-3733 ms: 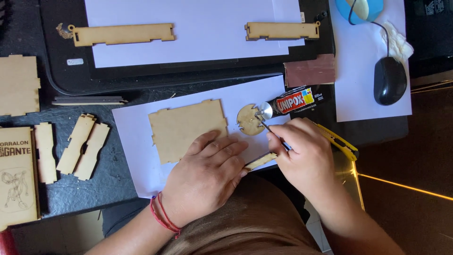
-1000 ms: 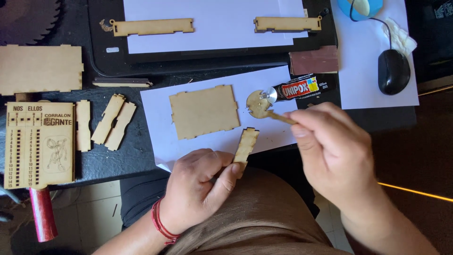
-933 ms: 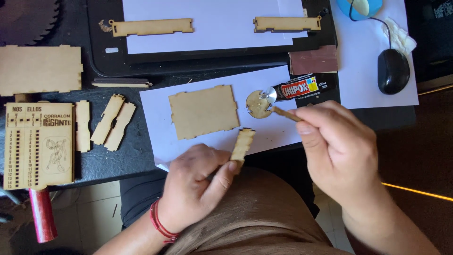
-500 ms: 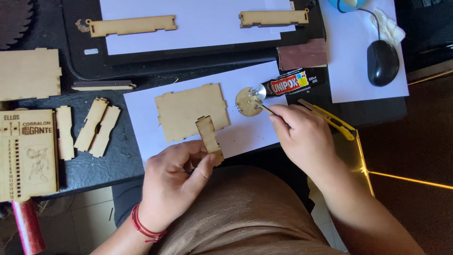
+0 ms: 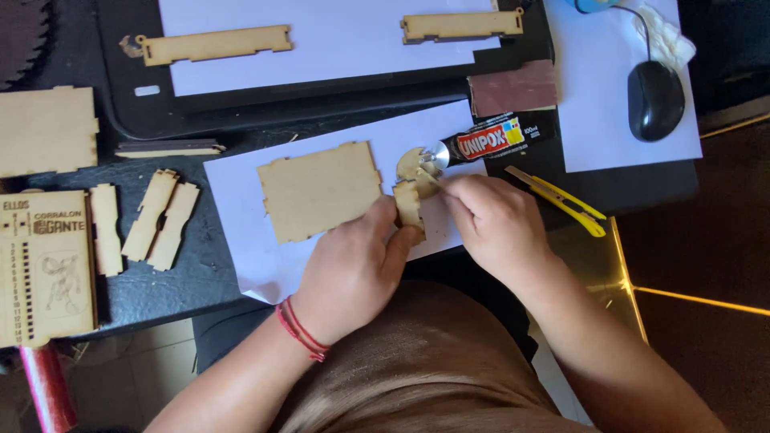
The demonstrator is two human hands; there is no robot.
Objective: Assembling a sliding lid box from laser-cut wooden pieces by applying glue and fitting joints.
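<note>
My left hand [image 5: 353,269] pinches a small notched wooden strip [image 5: 407,202] and holds it upright on the white paper sheet [image 5: 241,216], just right of a flat rectangular wooden panel [image 5: 319,191]. My right hand [image 5: 497,224] grips a thin stick [image 5: 427,180] whose tip touches the top of the strip, beside a small round wooden disc [image 5: 412,163]. A black and red glue tube [image 5: 489,140] lies past the disc with its metal end toward it.
A yellow utility knife [image 5: 557,200] lies right of my right hand. A computer mouse [image 5: 655,90] sits on paper at top right. Two long wooden strips [image 5: 212,44] [image 5: 461,24] rest on a far sheet. Loose wooden pieces [image 5: 160,218] and an engraved board [image 5: 44,265] lie left.
My left hand lifted the small strip off the paper and carried it up next to the disc. My right hand brought the stick from the disc to the strip's top edge.
</note>
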